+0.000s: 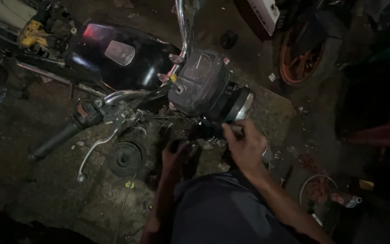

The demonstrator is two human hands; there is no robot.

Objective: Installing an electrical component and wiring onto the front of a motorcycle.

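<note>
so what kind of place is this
Most likely a motorcycle repair workshop, dimly lit. A partly stripped motorcycle stands on a dirty concrete floor, a loose round part lies beside it, and an orange-rimmed wheel stands nearby. Both hands, left hand and right hand, are below the headlight.

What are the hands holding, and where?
Right hand grips a thin silvery tool by its end under the round chrome headlight. Left hand: too dark to tell.
</note>
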